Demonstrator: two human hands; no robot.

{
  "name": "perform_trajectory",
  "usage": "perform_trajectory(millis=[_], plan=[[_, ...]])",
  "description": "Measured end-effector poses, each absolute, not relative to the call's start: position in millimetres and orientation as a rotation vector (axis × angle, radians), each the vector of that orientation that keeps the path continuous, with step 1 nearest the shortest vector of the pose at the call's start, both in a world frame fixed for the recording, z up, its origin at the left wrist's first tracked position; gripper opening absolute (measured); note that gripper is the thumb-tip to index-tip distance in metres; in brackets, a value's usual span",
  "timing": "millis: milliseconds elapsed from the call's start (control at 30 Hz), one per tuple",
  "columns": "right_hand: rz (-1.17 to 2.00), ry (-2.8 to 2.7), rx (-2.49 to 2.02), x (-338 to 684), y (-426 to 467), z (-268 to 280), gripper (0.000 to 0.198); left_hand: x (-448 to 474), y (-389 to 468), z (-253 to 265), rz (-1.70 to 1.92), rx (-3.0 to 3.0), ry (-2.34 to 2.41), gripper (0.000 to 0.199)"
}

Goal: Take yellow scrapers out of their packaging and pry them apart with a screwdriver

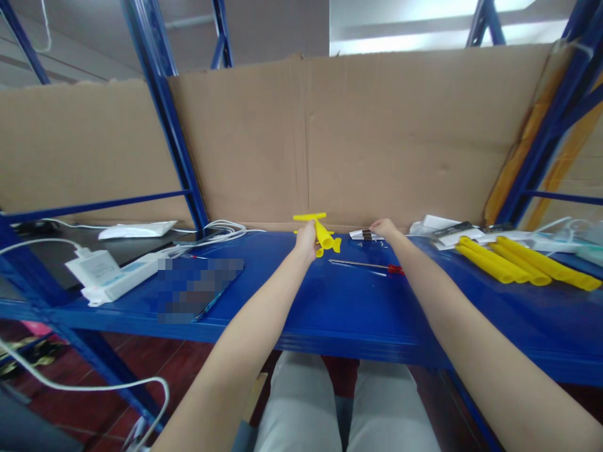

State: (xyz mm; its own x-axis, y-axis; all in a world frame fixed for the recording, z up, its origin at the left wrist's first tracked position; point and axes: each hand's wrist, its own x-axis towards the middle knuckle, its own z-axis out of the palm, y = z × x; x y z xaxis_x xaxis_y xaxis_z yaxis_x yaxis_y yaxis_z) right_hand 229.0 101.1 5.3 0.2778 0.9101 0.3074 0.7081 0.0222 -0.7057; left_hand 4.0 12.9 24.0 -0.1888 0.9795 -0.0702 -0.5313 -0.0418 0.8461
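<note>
A yellow plastic piece with a tube and crossbars (324, 235) is in my left hand (307, 240), whose fingers wrap round it above the blue shelf. To the right, my right hand (384, 228) is at the back of the shelf with its fingertips drawn together. Whatever they pinch is too small to make out. Beside those fingertips lies a white paper or packet with black pieces (365, 235), and a few tiny parts are scattered before it. A screwdriver with a red handle (394, 269) lies nearer to me, partly behind my right forearm.
Several yellow tubes (527, 263) and white packets (436, 226) lie at the right. On the left are a white power strip (125, 278), coiled cables (226, 231) and a blurred flat dark object (200, 292). A cardboard panel (367, 138) closes the back, between blue posts (164, 113).
</note>
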Motion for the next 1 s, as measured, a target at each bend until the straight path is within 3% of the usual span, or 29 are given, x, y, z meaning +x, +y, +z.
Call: perform_trajectory(millis=[600,1000], plan=[[-0.190,-1.861,-2.253,218.0,63.0,23.6,0.045,7.0,4.0,27.4,1.562,0.718,0.991,0.011],[-0.414,-1.874,-2.129,248.4,31.9,41.5,0.039,5.8,-5.2,32.6,1.448,0.752,0.956,0.014]])
